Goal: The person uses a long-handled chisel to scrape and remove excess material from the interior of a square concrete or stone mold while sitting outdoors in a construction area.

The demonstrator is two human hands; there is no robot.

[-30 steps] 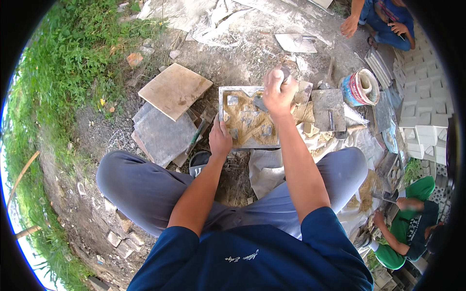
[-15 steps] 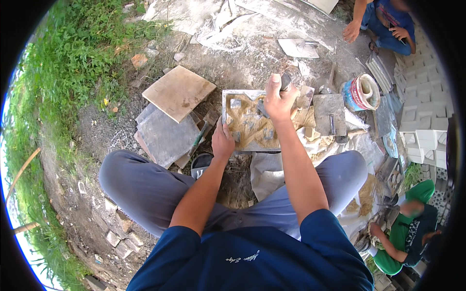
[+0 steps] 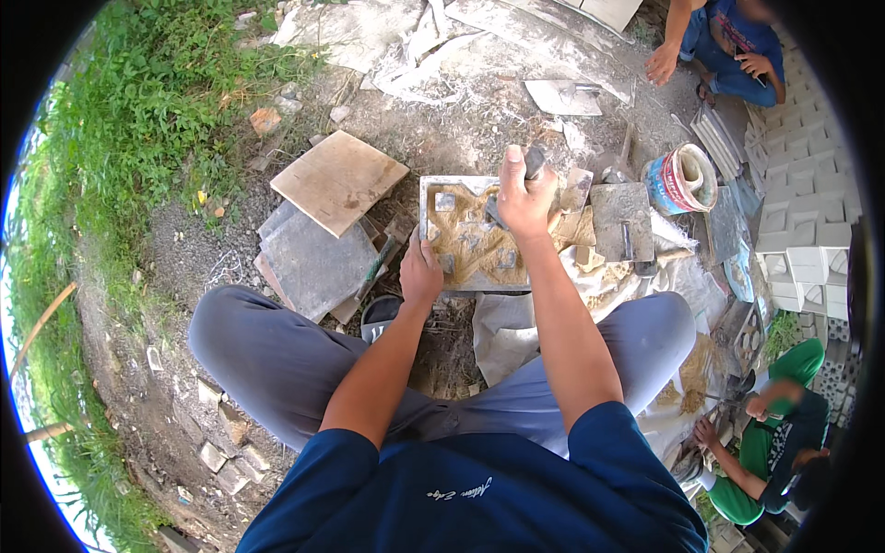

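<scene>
Between my knees and just ahead of them lies a square, light-rimmed mould (image 3: 425, 207). Damp tan sand mix (image 3: 475, 247) fills much of it, with grey raised blocks showing through. My left hand (image 3: 422, 274) grips the mould's lower left side, fingers closed along the edge. Over the mould's right side, my right hand (image 3: 525, 195) is closed round the dark handle of a trowel (image 3: 535, 162). The trowel's grey blade reaches the mix beside my fingers; most of it is hidden by the hand.
Left of the mould, a tan board (image 3: 341, 182) rests on grey slabs (image 3: 318, 263). A plate with a handle (image 3: 619, 221) and a bucket (image 3: 680, 180) stand right. One person (image 3: 742, 55) sits far right, another (image 3: 774, 442) near right. Stacked pale blocks (image 3: 807, 184) line the right edge.
My right hand and the trowel have shifted slightly left and nearer to me. The mould appears a little lower in view. At near right, the other person's hand has moved.
</scene>
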